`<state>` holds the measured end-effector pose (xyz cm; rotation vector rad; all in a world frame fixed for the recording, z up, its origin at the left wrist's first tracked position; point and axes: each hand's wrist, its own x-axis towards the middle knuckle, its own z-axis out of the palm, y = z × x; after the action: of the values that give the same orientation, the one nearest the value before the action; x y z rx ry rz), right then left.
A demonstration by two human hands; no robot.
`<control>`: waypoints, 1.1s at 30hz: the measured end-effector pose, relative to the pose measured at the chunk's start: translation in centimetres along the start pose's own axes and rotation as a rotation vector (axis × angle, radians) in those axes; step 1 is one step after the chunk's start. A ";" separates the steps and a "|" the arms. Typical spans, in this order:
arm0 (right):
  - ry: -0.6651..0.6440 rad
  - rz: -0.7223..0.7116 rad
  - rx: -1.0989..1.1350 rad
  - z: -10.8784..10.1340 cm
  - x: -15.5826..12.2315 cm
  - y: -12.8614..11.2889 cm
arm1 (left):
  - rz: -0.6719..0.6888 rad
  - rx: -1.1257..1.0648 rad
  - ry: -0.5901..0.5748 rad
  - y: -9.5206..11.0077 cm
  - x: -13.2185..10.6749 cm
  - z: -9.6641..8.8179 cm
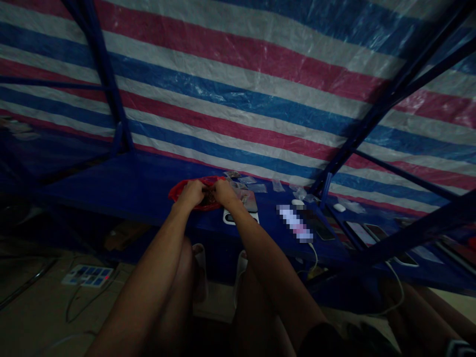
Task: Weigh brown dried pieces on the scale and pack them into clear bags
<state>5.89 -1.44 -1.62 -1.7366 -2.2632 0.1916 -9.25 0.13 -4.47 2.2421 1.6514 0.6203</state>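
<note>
A red plastic bag (177,190) lies spread on the blue shelf, with a heap of small brown pieces (210,197) inside, too dark to name. Over its left part is my left hand (194,192), back upward, fingers curled in toward the pieces. My right hand (223,191) reaches in at the right side, fingers likewise curled, close to the left. What the fingertips pinch is hidden. Just right of the bag, partly under my right forearm, sits a small white scale (229,217) with a grey plate (250,202). Small clear plastic bags (256,188) lie behind it.
A lit phone (295,223) with a cable and a dark phone (320,227) lie to the right. Blue metal posts (372,119) rise from the shelf (111,183) before a striped tarp (230,94). A power strip (88,275) is on the floor; another person's legs (427,317) show at right.
</note>
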 end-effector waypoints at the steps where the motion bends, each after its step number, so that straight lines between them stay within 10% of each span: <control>1: 0.010 -0.003 0.007 -0.2 0.0 0.1 | -0.003 0.004 0.002 0.1 0.0 0.1; 14: 0.053 0.141 -0.112 -7.6 -4.0 7.9 | -0.009 0.017 -0.013 0.4 0.5 0.8; 33: -0.007 0.054 -0.043 -6.7 -3.5 9.2 | 0.038 -0.036 0.005 1.5 0.3 0.7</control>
<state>17.28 -2.78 1.72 -1.8231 -2.2425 0.1621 -7.56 0.01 -4.27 2.2535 1.5901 0.6604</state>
